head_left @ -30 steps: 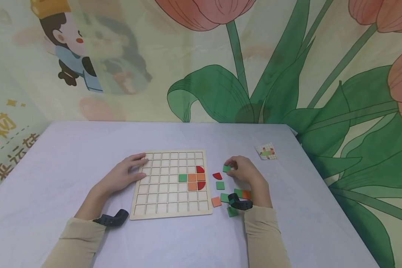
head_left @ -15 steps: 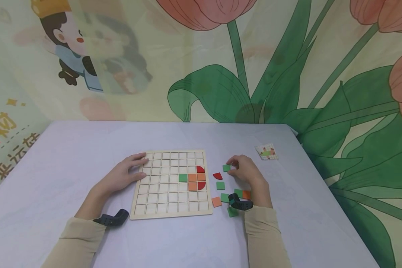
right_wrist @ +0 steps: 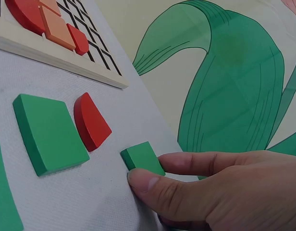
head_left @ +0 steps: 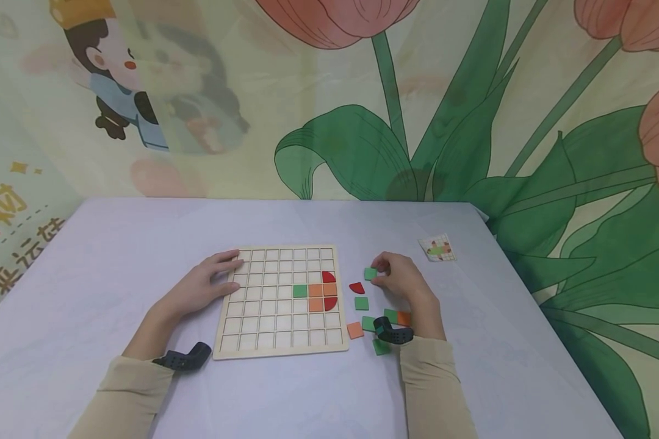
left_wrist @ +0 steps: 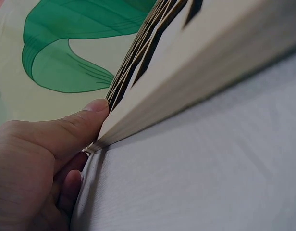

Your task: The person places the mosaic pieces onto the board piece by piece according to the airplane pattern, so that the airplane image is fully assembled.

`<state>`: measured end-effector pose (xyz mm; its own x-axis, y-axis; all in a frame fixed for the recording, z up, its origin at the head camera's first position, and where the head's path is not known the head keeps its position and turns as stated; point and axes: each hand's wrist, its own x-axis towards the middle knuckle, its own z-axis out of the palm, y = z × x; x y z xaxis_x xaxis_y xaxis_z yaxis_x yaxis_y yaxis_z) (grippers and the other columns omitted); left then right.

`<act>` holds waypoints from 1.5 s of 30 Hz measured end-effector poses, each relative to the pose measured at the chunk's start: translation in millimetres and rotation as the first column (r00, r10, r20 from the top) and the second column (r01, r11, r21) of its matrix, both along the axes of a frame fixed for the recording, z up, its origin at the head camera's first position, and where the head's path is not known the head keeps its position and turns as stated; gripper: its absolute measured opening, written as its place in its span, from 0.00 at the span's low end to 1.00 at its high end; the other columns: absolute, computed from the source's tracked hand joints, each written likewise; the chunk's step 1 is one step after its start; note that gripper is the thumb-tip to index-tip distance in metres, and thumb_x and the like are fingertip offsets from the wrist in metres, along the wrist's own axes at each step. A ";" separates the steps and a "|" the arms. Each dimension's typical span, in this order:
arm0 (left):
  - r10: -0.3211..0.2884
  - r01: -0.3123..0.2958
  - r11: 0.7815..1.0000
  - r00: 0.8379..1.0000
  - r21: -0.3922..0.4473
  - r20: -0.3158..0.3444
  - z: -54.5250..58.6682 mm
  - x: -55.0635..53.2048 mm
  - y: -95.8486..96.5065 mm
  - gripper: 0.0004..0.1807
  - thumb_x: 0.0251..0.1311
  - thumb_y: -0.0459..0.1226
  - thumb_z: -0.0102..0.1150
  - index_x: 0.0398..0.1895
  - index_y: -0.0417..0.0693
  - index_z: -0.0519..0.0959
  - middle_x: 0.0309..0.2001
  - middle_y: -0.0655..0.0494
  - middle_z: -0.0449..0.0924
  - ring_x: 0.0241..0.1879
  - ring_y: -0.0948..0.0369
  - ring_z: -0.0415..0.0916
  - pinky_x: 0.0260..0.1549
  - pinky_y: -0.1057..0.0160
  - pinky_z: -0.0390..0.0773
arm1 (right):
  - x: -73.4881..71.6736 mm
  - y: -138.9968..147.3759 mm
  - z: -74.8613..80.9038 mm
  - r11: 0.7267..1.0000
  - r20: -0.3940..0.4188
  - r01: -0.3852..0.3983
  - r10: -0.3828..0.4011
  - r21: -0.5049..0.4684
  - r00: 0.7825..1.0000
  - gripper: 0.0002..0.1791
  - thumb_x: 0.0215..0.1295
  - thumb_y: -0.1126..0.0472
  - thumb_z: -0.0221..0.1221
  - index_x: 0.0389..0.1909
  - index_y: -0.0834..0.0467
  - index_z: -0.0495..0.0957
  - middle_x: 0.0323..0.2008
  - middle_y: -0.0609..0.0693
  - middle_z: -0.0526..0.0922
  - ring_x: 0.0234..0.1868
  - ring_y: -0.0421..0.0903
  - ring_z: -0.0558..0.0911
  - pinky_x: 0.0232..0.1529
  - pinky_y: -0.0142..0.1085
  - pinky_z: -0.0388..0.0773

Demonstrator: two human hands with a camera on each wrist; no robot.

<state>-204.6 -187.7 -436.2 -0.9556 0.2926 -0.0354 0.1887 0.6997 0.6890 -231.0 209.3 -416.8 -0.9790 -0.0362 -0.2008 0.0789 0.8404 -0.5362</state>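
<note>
On the white table lies a wooden grid board (head_left: 258, 329) with a green square, several orange squares and red quarter-round pieces set in its cells at right. My left hand (head_left: 211, 277) rests at the board's left edge, fingertips on the rim; the left wrist view shows the thumb (left_wrist: 80, 122) against that edge. To the right of the board, my right hand (head_left: 399, 277) pinches a green square tile (right_wrist: 145, 159) between thumb and finger, close over the cloth. A loose red quarter-round piece (right_wrist: 92, 122) and another green square (right_wrist: 52, 134) lie nearby.
Several more green and orange squares, one an orange tile (head_left: 355, 330), lie near my right wrist, partly hidden by its black camera (head_left: 393, 332). A small pattern card (head_left: 438, 249) lies at the back right. Behind the table hangs a tulip-printed backdrop (head_left: 340, 146).
My right hand has shifted slightly away from me with the green square tile between its fingers. My left hand and the board have stayed in place.
</note>
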 end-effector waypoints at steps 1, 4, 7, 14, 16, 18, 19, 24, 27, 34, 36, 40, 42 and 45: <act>-0.002 0.002 1.000 1.000 0.002 -0.001 0.4 0.2 0.0 0.32 0.59 0.42 0.61 0.65 0.40 0.67 0.74 0.47 0.52 0.73 0.39 0.43 0.68 0.35 0.46 | -0.1 -0.3 0.0 1.000 -0.001 0.001 -0.001 -0.002 1.000 0.17 0.54 0.63 0.68 0.45 0.54 0.78 0.42 0.51 0.80 0.45 0.49 0.75 0.53 0.43 0.76; -0.007 0.007 1.000 1.000 0.003 -0.002 1.2 0.2 -0.5 0.32 0.59 0.42 0.61 0.65 0.40 0.68 0.74 0.47 0.52 0.73 0.40 0.44 0.68 0.36 0.46 | -0.2 -0.9 0.4 1.000 -0.010 -0.002 0.002 -0.001 1.000 0.17 0.54 0.63 0.68 0.45 0.54 0.78 0.41 0.51 0.80 0.44 0.48 0.75 0.52 0.42 0.76; -0.011 0.011 1.000 1.000 0.003 -0.005 0.9 -0.1 -0.9 0.31 0.59 0.42 0.61 0.65 0.40 0.68 0.74 0.46 0.53 0.73 0.40 0.44 0.68 0.36 0.46 | -0.3 -1.6 1.0 1.000 -0.016 -0.007 0.007 -0.006 1.000 0.16 0.54 0.64 0.68 0.44 0.54 0.77 0.41 0.51 0.80 0.44 0.48 0.75 0.52 0.42 0.77; -0.009 0.009 1.000 1.000 0.003 -0.004 0.2 0.0 -1.0 0.31 0.60 0.42 0.61 0.65 0.41 0.68 0.74 0.47 0.53 0.73 0.40 0.44 0.68 0.36 0.47 | -0.5 -2.6 2.1 1.000 -0.004 -0.002 0.002 -0.012 1.000 0.16 0.55 0.64 0.68 0.44 0.53 0.76 0.42 0.52 0.80 0.44 0.49 0.76 0.52 0.43 0.77; -0.012 0.012 1.000 1.000 0.002 -0.006 0.4 -0.1 -1.0 0.31 0.60 0.42 0.61 0.65 0.41 0.68 0.74 0.47 0.53 0.73 0.40 0.44 0.68 0.36 0.47 | -0.8 -2.4 2.4 1.000 0.004 0.002 -0.002 -0.013 1.000 0.16 0.55 0.63 0.68 0.44 0.53 0.76 0.42 0.52 0.80 0.44 0.49 0.76 0.51 0.42 0.77; -0.014 0.014 1.000 1.000 0.002 -0.005 0.2 -0.7 -1.3 0.31 0.60 0.42 0.61 0.65 0.42 0.68 0.74 0.47 0.53 0.73 0.40 0.44 0.67 0.36 0.47 | -1.1 -2.3 2.8 1.000 0.010 0.003 -0.003 -0.011 1.000 0.16 0.55 0.63 0.68 0.44 0.53 0.76 0.41 0.52 0.80 0.44 0.48 0.75 0.50 0.42 0.77; -0.013 0.013 1.000 1.000 0.001 -0.003 0.2 -1.0 -1.4 0.30 0.60 0.42 0.61 0.65 0.42 0.68 0.74 0.47 0.53 0.73 0.40 0.44 0.68 0.36 0.47 | -1.2 -2.1 2.8 1.000 0.012 0.003 -0.002 -0.010 1.000 0.16 0.55 0.62 0.68 0.44 0.52 0.76 0.41 0.52 0.80 0.43 0.48 0.75 0.49 0.41 0.77; -0.014 0.014 1.000 1.000 0.001 -0.005 1.1 -0.9 -2.0 0.30 0.60 0.42 0.61 0.65 0.42 0.69 0.74 0.48 0.53 0.73 0.40 0.45 0.67 0.36 0.48 | -1.2 -1.9 2.7 1.000 0.015 -0.004 0.004 -0.013 1.000 0.15 0.56 0.61 0.67 0.43 0.52 0.76 0.38 0.51 0.79 0.42 0.48 0.75 0.46 0.39 0.77; -0.019 0.019 1.000 1.000 0.001 -0.012 1.6 0.0 -2.1 0.31 0.59 0.43 0.61 0.64 0.42 0.69 0.73 0.47 0.54 0.72 0.40 0.45 0.67 0.36 0.48 | -0.9 -2.0 3.0 1.000 0.015 -0.003 0.003 -0.021 1.000 0.14 0.56 0.61 0.67 0.43 0.52 0.76 0.38 0.51 0.79 0.41 0.48 0.75 0.46 0.39 0.77; -0.014 0.014 1.000 1.000 -0.001 -0.010 0.3 -0.9 -1.9 0.30 0.60 0.42 0.61 0.65 0.42 0.69 0.74 0.47 0.53 0.73 0.40 0.45 0.68 0.36 0.48 | -1.0 -3.6 4.7 1.000 0.020 0.015 -0.014 -0.020 1.000 0.13 0.58 0.60 0.66 0.44 0.52 0.77 0.38 0.51 0.79 0.42 0.48 0.75 0.48 0.40 0.77; -0.009 0.009 1.000 1.000 -0.004 -0.006 0.0 -1.1 -1.4 0.30 0.60 0.42 0.60 0.65 0.42 0.69 0.74 0.48 0.53 0.73 0.41 0.44 0.68 0.37 0.48 | -1.2 -4.5 5.1 1.000 0.020 0.019 -0.018 -0.023 1.000 0.12 0.58 0.59 0.66 0.43 0.52 0.78 0.38 0.51 0.80 0.42 0.48 0.75 0.48 0.40 0.77; -0.005 0.005 1.000 1.000 -0.003 -0.006 -0.5 -1.3 -0.8 0.30 0.60 0.42 0.60 0.65 0.41 0.69 0.74 0.47 0.53 0.73 0.40 0.44 0.68 0.36 0.48 | -1.1 -6.9 6.3 0.999 0.014 0.014 -0.013 -0.031 1.000 0.10 0.59 0.60 0.65 0.42 0.52 0.79 0.37 0.51 0.80 0.42 0.48 0.76 0.49 0.40 0.77; -0.002 0.002 1.000 1.000 -0.004 -0.005 -0.6 -1.2 -0.5 0.30 0.60 0.42 0.61 0.65 0.41 0.69 0.74 0.47 0.53 0.73 0.40 0.44 0.68 0.36 0.48 | -0.8 -7.9 7.0 1.000 0.009 0.006 -0.005 -0.031 1.000 0.09 0.60 0.60 0.64 0.42 0.52 0.79 0.37 0.50 0.81 0.42 0.47 0.76 0.49 0.40 0.77; -0.002 0.002 1.000 1.000 -0.001 -0.003 -0.5 -0.8 -0.3 0.30 0.60 0.42 0.60 0.65 0.41 0.69 0.74 0.48 0.53 0.73 0.41 0.44 0.68 0.37 0.47 | -0.5 -9.1 8.6 0.999 -0.001 -0.008 0.008 -0.031 1.000 0.09 0.60 0.61 0.64 0.41 0.52 0.79 0.37 0.50 0.81 0.41 0.47 0.76 0.48 0.40 0.78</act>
